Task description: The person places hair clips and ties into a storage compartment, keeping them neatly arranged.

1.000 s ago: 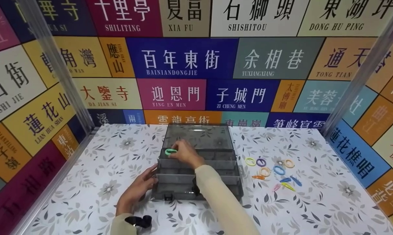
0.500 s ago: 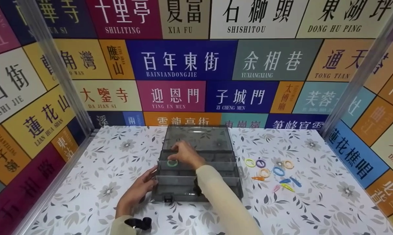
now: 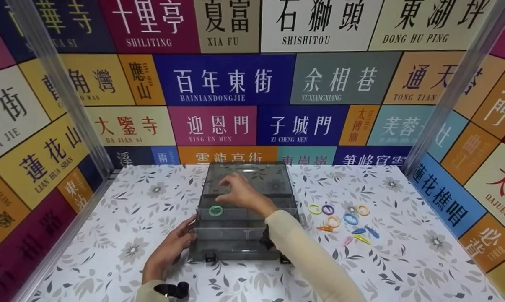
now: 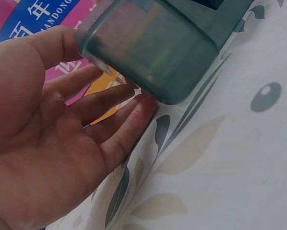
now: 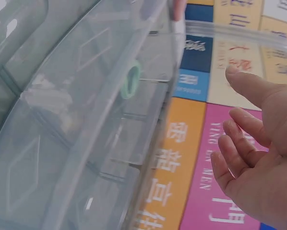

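A dark see-through storage box with compartments stands on the table, its lid raised at the back. A green hair tie lies in a left-hand compartment behind a divider; the right wrist view shows the same hair tie through the clear plastic. My right hand hovers above the back of the box, fingers loosely bent and holding nothing. My left hand rests against the box's left side. In the left wrist view its relaxed fingertips touch the wall near the table, thumb at the top edge.
Right of the box lie loose hair ties, among them a yellow-green one, a purple one and a blue one. Several hair clips lie in front of them, including an orange clip and a yellow clip. Sign-covered walls surround the table.
My right hand lowered the green hair tie into the left compartment, let it go and moved up and right, fingers spreading. My left hand stays at the box's side.
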Available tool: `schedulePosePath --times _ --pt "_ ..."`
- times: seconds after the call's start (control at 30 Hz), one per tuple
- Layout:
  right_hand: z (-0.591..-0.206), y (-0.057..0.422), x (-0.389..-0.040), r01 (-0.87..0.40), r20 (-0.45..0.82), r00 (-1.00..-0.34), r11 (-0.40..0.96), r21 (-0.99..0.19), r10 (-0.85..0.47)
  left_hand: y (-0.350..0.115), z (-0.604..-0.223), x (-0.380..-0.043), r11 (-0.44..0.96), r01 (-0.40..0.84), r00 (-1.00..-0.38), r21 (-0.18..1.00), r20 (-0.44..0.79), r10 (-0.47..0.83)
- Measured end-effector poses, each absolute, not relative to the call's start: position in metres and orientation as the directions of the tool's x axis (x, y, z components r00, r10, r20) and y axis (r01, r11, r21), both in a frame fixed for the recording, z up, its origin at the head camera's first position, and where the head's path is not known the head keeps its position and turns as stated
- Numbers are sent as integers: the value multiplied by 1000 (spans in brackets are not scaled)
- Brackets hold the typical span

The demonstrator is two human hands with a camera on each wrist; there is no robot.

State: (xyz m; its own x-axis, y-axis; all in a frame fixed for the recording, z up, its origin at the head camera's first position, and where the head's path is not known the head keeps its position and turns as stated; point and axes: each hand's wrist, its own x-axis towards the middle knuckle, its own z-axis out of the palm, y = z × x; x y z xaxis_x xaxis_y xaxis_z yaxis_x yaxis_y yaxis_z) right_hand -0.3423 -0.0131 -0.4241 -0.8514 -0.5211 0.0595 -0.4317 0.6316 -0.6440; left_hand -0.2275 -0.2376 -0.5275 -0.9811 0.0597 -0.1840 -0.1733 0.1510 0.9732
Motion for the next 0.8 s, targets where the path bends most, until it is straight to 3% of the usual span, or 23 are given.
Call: schedulePosePath --times 0.33,0.8 --pt "-409 44 -321 -500 187 -831 555 -665 -525 -235 -529 -229 200 -167 -981 965 -183 68" --pt "-408 124 -309 -489 286 -868 600 -633 -406 -235 -530 -228 196 -150 -982 969 -168 81"
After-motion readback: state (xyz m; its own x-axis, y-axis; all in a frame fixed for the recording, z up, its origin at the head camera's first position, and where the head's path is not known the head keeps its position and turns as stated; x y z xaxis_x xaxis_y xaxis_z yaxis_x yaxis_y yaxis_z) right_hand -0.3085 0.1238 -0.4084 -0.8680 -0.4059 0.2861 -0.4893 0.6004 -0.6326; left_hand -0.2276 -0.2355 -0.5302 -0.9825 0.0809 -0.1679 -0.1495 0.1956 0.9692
